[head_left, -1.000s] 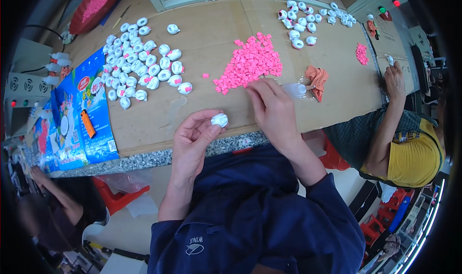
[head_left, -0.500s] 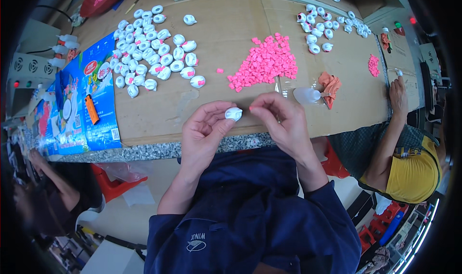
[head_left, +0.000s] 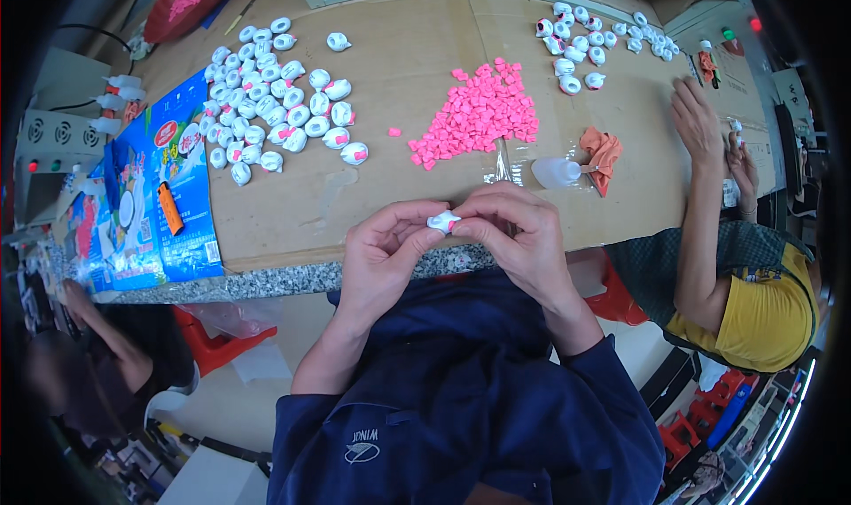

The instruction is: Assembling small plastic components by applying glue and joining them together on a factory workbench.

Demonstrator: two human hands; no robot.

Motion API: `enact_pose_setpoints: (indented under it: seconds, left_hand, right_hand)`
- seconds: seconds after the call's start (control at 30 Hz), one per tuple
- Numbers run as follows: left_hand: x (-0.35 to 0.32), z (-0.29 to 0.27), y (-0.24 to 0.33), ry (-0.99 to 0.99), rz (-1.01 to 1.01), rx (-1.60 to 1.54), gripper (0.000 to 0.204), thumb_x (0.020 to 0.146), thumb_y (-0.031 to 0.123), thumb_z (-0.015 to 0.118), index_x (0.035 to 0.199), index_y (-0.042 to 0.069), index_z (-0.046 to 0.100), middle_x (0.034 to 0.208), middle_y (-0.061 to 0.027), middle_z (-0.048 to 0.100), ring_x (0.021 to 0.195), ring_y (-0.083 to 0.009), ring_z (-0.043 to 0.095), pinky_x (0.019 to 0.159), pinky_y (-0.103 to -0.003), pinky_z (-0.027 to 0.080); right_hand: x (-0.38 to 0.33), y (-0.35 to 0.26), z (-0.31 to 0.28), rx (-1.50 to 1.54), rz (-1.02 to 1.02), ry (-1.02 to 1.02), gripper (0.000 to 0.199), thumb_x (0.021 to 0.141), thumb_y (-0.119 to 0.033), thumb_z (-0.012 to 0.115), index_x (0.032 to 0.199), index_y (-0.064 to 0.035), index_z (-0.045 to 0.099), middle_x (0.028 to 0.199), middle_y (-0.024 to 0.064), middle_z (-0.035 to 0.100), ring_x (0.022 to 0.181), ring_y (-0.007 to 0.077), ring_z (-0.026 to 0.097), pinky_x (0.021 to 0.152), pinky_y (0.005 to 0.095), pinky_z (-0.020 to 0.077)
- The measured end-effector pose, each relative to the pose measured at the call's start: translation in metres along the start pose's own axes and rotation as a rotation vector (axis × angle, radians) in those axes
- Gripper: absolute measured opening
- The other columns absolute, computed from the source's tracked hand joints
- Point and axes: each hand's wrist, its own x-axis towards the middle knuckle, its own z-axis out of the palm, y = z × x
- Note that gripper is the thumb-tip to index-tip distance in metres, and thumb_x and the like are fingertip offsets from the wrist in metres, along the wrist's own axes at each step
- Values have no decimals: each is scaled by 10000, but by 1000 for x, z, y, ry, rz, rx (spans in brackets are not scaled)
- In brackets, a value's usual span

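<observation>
Close to the table's near edge, my left hand (head_left: 383,252) pinches a small rounded white part (head_left: 441,219) with pointed ends. My right hand (head_left: 523,230) is closed against its right side, thumb and forefinger pressing a small pink piece (head_left: 452,226) to it; the fingers partly cover the pink piece. Beyond my hands lies a heap of similar pink pieces (head_left: 483,115), with one loose pink piece (head_left: 394,133) to its left. Many similar white parts (head_left: 300,116) are spread farther left, some with pink showing on them.
A translucent bottle (head_left: 556,173) lies beside an orange cloth (head_left: 602,155) to the right. At left, an orange cutter (head_left: 169,208) rests on a blue printed sheet (head_left: 191,230). More white parts (head_left: 570,85) sit at the back right. A co-worker's hand (head_left: 698,119) reaches over the table.
My right hand has moved left, bringing the pink piece against the white part, which has tilted in my left fingers. At right, the co-worker's arm has reached farther over the table.
</observation>
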Motion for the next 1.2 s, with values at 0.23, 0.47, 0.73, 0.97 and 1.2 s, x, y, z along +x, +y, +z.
enact_pose_setpoints:
  seconds: [0.23, 0.47, 0.73, 0.97, 1.2]
  left_hand:
    - [-2, -1, -5, 4, 115, 97, 220, 803, -67, 552, 1023, -61, 565, 1004, -127, 598, 904, -149, 584, 804, -248, 472]
    - [-3, -4, -3, -3, 203, 293, 242, 789, -69, 569, 1031, -50, 566, 1032, -126, 578, 945, -150, 567, 815, -262, 475]
    - [8, -11, -1, 175, 46, 542, 266, 710, 20, 675, 964, 6, 594, 1009, -125, 582, 761, -148, 619, 679, -255, 500]
    - [39, -27, 30, 330, 627, 1397, 363, 676, 131, 709, 1014, 59, 596, 1154, -127, 498, 1111, -295, 440, 860, -375, 375]
    - [85, -66, 42, 275, 657, 1886, 372, 817, 314, 547, 1127, 108, 543, 1226, -86, 466, 1198, -291, 350, 933, -483, 233]
  right_hand:
    - [-2, 0, 5, -24, -95, 85, 93, 688, 1, 679, 778, -1, 654, 736, 67, 600, 660, 127, 554, 579, 233, 429]
    - [-2, 2, 11, -35, -107, 128, 93, 684, 13, 673, 775, -2, 660, 738, 71, 606, 669, 135, 562, 593, 237, 437]
    - [-9, 9, 12, 4, -58, 142, 103, 711, 27, 642, 810, 9, 661, 762, 85, 612, 688, 142, 569, 609, 237, 446]
    - [-32, 8, -16, -80, -123, 380, 40, 748, 33, 598, 786, 45, 604, 773, 85, 574, 703, 129, 530, 632, 229, 418]
    - [-44, 44, -47, -137, -112, 774, 313, 736, -20, 641, 1005, -16, 479, 948, 41, 476, 802, 118, 455, 722, 221, 349]
